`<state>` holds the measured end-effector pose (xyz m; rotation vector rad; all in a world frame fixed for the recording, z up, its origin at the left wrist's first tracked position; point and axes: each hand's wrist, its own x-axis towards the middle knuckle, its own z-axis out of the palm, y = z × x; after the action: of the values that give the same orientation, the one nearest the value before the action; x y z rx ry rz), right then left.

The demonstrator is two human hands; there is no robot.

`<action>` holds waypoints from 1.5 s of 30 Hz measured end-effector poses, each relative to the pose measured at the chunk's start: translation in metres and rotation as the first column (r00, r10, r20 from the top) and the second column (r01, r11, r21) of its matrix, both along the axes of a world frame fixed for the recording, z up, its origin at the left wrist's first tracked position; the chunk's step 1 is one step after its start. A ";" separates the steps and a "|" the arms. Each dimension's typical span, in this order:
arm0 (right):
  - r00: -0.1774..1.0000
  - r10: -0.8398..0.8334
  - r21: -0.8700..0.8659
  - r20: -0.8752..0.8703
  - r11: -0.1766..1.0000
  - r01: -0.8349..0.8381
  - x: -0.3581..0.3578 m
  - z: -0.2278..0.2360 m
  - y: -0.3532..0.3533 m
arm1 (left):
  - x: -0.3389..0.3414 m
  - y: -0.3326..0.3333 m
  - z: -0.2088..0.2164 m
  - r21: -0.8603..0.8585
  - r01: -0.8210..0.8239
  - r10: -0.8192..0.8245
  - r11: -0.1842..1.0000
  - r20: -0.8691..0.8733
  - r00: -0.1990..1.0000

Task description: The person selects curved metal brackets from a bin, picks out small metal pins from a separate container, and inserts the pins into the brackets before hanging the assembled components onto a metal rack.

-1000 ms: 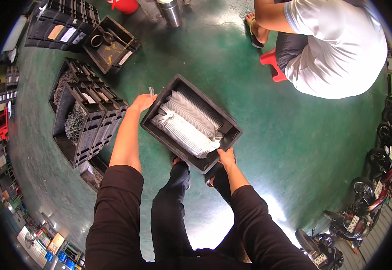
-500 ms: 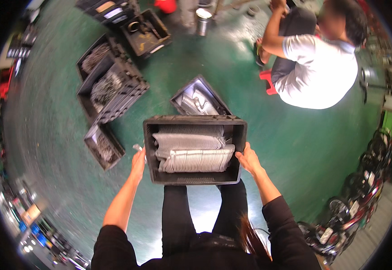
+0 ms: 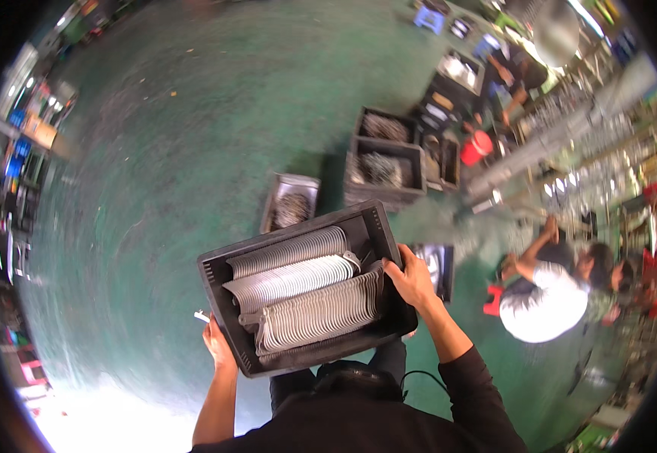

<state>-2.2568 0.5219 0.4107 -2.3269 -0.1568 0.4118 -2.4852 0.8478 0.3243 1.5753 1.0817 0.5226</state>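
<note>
Near: black crate [image 3: 291, 233] held aloft in front of the torso, three rows of nested pale metal parts [image 3: 298, 281] inside. Right hand [image 3: 413, 279]: grip clenched on the right end, thumb over the rim. Left hand [image 3: 219, 346]: grip at the left end, a small pale piece [image 3: 202, 316] poking out beside it; kind unclear.

Change over the last half second: crate gone from nearly square-on to skewed, right end farther forward; floor bins [image 3: 385, 170] shifted from left of view to right of centre. Reading: wearer turning leftward, load carried clear of the floor [image 3: 192, 151].

Far: seated person [image 3: 544, 306] in white shirt, right.
</note>
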 end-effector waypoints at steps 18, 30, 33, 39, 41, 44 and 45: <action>0.836 0.542 0.261 0.089 0.797 -0.545 0.166 0.016 0.320 | 0.048 0.127 0.095 0.595 -0.129 0.356 0.793 -0.282 0.891; 0.911 0.394 0.363 0.121 0.837 -0.410 0.408 0.056 0.455 | 0.397 0.343 0.141 0.568 -0.080 0.185 0.819 -0.129 0.974; 0.942 0.272 0.289 0.199 0.902 -0.321 0.502 0.056 0.462 | 0.502 0.380 0.138 0.557 -0.004 0.066 0.831 -0.090 0.994; 0.974 -0.180 0.404 0.139 0.908 0.110 0.645 0.043 0.390 | 0.713 0.388 0.117 0.726 0.326 -0.260 0.606 -0.206 0.943; 0.939 -0.333 0.479 0.082 0.840 0.256 0.682 0.037 0.355 | 0.802 0.365 0.132 0.325 0.304 -0.308 0.896 -0.041 0.950; 0.850 -0.527 0.561 0.004 0.704 0.434 0.741 0.028 0.293 | 0.939 0.329 0.109 -0.039 0.425 -0.417 0.904 0.133 0.899; 0.829 -0.559 0.549 -0.021 0.686 0.477 0.764 0.020 0.271 | 0.980 0.314 0.098 -0.042 0.535 -0.519 0.844 0.183 0.835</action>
<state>-1.4927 0.7925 0.4311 -1.7291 0.2942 -0.1000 -1.5052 1.1616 0.4220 1.6305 0.4956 0.2134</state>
